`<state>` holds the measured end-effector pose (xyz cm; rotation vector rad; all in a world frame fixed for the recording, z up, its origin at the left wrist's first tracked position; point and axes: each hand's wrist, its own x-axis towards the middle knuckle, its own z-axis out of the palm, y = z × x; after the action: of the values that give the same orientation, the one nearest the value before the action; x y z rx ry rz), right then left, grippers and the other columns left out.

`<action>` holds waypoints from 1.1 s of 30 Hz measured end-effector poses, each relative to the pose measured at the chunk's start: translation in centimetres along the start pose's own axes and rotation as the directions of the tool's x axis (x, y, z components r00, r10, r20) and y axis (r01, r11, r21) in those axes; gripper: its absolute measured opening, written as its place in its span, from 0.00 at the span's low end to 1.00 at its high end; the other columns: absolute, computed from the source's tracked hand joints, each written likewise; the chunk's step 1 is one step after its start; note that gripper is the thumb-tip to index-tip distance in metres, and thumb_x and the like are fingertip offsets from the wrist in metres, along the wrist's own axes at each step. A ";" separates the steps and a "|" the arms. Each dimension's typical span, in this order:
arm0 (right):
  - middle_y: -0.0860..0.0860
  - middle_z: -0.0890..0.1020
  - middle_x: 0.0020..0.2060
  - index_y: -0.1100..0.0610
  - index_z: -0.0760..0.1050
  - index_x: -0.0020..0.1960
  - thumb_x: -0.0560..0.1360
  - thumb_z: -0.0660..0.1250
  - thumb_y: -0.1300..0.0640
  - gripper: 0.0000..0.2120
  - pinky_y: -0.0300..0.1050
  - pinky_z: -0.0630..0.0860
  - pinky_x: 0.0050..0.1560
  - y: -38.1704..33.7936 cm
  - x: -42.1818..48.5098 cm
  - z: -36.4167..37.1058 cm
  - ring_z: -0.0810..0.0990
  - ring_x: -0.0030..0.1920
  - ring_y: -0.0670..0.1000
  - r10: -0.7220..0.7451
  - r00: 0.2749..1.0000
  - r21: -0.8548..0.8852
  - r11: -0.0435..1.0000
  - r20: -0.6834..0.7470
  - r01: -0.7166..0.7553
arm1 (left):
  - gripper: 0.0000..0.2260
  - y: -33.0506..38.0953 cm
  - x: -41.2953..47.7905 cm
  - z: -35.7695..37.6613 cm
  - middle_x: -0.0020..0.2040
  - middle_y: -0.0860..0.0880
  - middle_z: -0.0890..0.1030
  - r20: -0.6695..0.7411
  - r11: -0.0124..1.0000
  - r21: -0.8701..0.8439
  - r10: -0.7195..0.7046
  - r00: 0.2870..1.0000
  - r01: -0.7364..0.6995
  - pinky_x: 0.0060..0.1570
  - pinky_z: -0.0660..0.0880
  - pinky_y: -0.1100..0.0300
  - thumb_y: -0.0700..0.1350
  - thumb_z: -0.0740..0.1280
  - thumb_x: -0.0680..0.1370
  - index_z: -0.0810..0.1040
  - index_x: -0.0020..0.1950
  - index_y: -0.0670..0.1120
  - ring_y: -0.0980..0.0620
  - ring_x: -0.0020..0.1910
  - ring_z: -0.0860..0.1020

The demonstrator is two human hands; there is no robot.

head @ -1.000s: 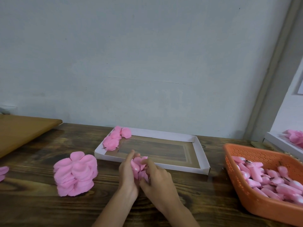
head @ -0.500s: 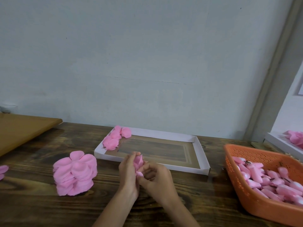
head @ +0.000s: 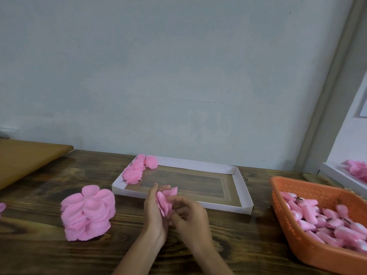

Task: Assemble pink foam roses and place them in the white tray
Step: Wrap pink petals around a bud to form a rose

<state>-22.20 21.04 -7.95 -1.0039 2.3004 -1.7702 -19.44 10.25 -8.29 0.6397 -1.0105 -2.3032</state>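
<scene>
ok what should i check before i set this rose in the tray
1. Grip on pink foam rose: ok, left hand and right hand both hold it.
2. Rose finished: cannot tell, its base is hidden.
3. Room in white tray: ok, finished roses fill only its far-left corner.
4. Way to tray: ok, nothing lies between.
5. Petal stack for the next one: ok, standing left of the hands.

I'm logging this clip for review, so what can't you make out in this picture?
Head view:
Rose: base hidden between the left hand and right hand.
Basket: cut off by the right and bottom edges.
Second tray, far right: cut off by the right edge.
Pink piece, far left: cut off by the left edge.
</scene>
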 end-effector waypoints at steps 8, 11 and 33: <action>0.40 0.85 0.50 0.45 0.83 0.58 0.70 0.74 0.70 0.24 0.46 0.85 0.48 0.0 0.4 -1.0 0.86 0.44 0.47 -0.081 0.997 0.001 0.997 -0.005 0.082 | 0.28 0.0 -0.2 0.5 0.55 0.37 0.86 0.059 0.997 -0.059 -0.038 0.998 0.042 0.51 0.80 0.46 0.64 0.58 0.83 0.84 0.56 0.41 0.41 0.46 0.87; 0.42 0.77 0.54 0.40 0.81 0.61 0.73 0.75 0.67 0.26 0.40 0.82 0.46 0.0 0.4 -1.3 0.84 0.43 0.47 -0.151 0.987 -0.113 0.981 0.059 0.156 | 0.30 0.0 0.1 0.4 0.51 0.37 0.87 0.054 0.993 -0.095 -0.071 0.996 0.076 0.44 0.83 0.47 0.65 0.58 0.82 0.87 0.48 0.42 0.41 0.44 0.88; 0.36 0.73 0.50 0.46 0.78 0.44 0.74 0.77 0.48 0.08 0.28 0.73 0.42 0.7 0.1 -0.7 0.79 0.48 0.38 -0.280 0.960 -0.372 0.890 0.017 0.266 | 0.32 0.0 -0.1 0.8 0.40 0.40 0.83 -0.050 0.999 -0.037 -0.035 0.998 0.034 0.41 0.82 0.50 0.67 0.56 0.83 0.83 0.46 0.41 0.39 0.43 0.83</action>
<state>-22.86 21.64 -8.37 -1.4279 2.6980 -1.4658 -19.83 10.77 -7.76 0.7021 -0.9397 -2.3178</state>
